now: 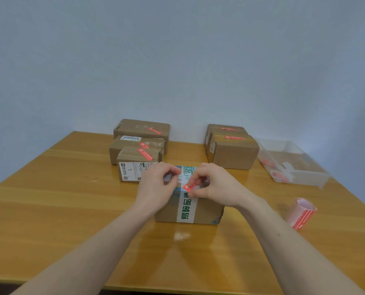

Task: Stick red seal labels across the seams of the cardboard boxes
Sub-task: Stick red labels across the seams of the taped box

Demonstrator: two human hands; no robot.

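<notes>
head view: a glossy yellow-brown wooden table fills the lower half, with a pale blue-grey wall behind it. at the centre of the table sits a brown cardboard box banded by white tape with green printed characters running toward 12 o'clock along its top. both forearms reach in from 6 o'clock and meet over this box. the right hand has its thumb and forefinger curled, pinching one end of a small red rectangular seal label, which lies tilted over the white tape on the box top; whether the label is already stuck down cannot be told. the left hand rests on the box at 9 o'clock of the label, fingers curled with the tips at a small grey patch on the lid; whether they pinch anything cannot be told.

toward 11 o'clock, three brown cardboard boxes stand in a row receding toward the wall, each with a red label on top; the nearest one also carries a white printed shipping sticker on its front face. toward 1 o'clock two more brown cardboard boxes stand one behind the other, red labels on their tops. at 2 o'clock a clear plastic tray holds a few red pieces. at 3 o'clock, near the right forearm, a curled strip of red labels on pale backing paper lies on the table
</notes>
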